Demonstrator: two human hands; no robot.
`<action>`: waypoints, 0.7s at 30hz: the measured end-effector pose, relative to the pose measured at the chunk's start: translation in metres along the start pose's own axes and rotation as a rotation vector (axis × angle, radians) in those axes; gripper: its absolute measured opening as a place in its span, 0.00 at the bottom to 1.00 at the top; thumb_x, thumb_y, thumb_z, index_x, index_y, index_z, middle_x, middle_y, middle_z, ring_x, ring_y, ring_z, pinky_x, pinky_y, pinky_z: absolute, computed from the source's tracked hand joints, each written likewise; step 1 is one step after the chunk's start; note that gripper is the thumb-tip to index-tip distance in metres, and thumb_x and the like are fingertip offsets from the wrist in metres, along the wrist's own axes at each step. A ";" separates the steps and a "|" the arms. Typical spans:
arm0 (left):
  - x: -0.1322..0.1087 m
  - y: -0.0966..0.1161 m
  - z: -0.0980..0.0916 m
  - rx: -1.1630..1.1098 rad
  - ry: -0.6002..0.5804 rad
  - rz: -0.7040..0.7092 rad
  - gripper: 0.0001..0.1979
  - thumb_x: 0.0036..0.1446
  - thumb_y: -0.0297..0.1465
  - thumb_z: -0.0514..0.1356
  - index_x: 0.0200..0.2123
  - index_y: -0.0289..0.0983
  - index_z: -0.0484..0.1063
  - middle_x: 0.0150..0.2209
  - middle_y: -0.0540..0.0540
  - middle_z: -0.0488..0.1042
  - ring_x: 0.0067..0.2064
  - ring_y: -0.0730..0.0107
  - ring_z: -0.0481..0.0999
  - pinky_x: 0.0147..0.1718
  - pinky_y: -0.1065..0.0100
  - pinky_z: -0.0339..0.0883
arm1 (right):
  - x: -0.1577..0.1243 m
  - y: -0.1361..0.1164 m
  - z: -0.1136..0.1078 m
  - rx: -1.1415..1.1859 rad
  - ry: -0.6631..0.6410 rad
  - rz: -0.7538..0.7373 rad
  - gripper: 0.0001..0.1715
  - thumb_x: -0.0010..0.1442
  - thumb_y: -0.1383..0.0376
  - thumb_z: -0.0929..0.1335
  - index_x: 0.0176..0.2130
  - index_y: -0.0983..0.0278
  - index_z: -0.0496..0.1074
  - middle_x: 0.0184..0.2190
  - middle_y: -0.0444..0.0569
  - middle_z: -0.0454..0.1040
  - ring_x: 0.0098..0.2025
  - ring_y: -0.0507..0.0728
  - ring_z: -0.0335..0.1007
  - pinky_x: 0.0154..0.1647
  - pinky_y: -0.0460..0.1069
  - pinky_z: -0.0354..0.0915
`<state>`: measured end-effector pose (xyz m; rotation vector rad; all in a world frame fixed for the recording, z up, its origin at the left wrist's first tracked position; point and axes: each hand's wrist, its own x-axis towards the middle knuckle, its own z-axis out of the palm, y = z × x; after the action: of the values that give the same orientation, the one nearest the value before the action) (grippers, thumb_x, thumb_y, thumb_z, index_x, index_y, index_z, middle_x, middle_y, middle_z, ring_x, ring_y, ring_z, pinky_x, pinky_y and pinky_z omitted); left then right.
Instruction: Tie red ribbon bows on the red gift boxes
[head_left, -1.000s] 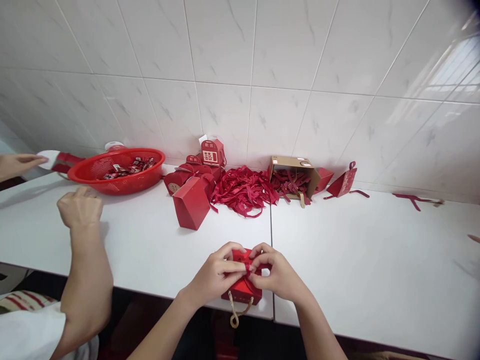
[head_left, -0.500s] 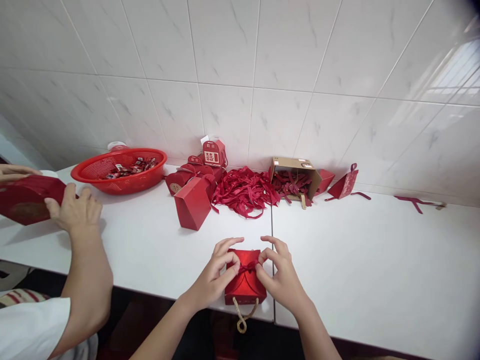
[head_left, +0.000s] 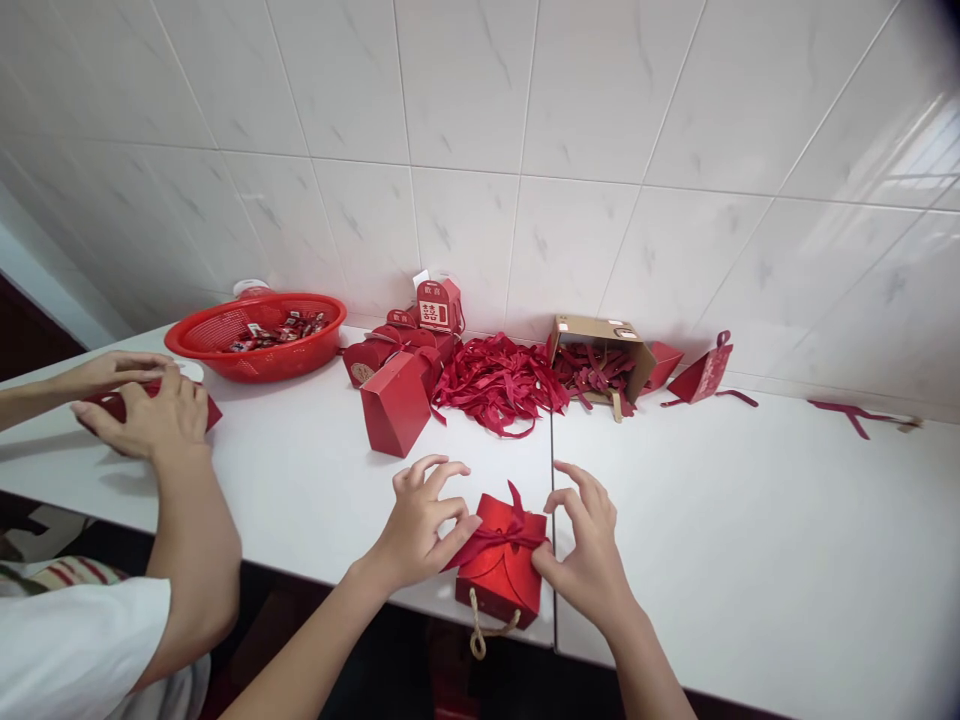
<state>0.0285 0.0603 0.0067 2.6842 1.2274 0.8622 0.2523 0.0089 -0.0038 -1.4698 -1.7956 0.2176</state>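
A red gift box [head_left: 497, 580] sits near the table's front edge, its curved flaps folded over the top. A dark red ribbon [head_left: 506, 537] is tied in a bow across it, with one end standing up. A twisted cord handle [head_left: 480, 632] hangs at the front. My left hand [head_left: 424, 525] is at the left of the bow, fingers apart, the thumb beside the ribbon's left tail. To the right, my right hand [head_left: 589, 545] is spread, its thumb by the box's right side and the bow's right end.
Behind lie a heap of red ribbons [head_left: 499, 385], a cardboard box [head_left: 641, 360] of ribbon pieces and several red boxes [head_left: 397, 405]. A red basket [head_left: 277, 365] holds small wrapped items. At left, a co-worker's hands [head_left: 161, 410] cover a red box.
My fingers have come off the bow and spread apart. The gift box has turned slightly, and a ribbon end now stands up. The co-worker's hands and box show farther right in view.
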 end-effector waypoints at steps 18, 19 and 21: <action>0.015 -0.061 0.017 -0.280 0.851 -0.721 0.43 0.45 0.39 0.67 0.61 0.39 0.49 0.62 0.33 0.52 0.60 0.49 0.58 0.55 0.49 0.56 | -0.048 0.030 0.044 0.455 -0.157 0.069 0.55 0.54 0.56 0.71 0.67 0.56 0.37 0.67 0.57 0.45 0.68 0.68 0.44 0.63 0.63 0.53; 0.027 -0.071 0.012 -0.291 0.852 -0.767 0.46 0.43 0.40 0.68 0.61 0.38 0.50 0.62 0.33 0.53 0.61 0.48 0.56 0.58 0.48 0.51 | -0.045 0.037 0.041 0.411 -0.061 0.112 0.53 0.54 0.56 0.71 0.67 0.57 0.39 0.65 0.57 0.49 0.66 0.69 0.48 0.63 0.65 0.54; 0.047 -0.090 0.000 -0.340 0.848 -0.820 0.47 0.38 0.40 0.70 0.60 0.37 0.55 0.63 0.33 0.55 0.64 0.46 0.51 0.61 0.47 0.43 | -0.039 0.058 0.026 0.253 0.181 0.257 0.56 0.51 0.52 0.72 0.67 0.60 0.43 0.62 0.60 0.55 0.63 0.73 0.52 0.61 0.70 0.53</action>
<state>-0.0076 0.1549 0.0033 1.2973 1.8464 1.8370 0.2795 0.0010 -0.0721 -1.4830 -1.3789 0.4119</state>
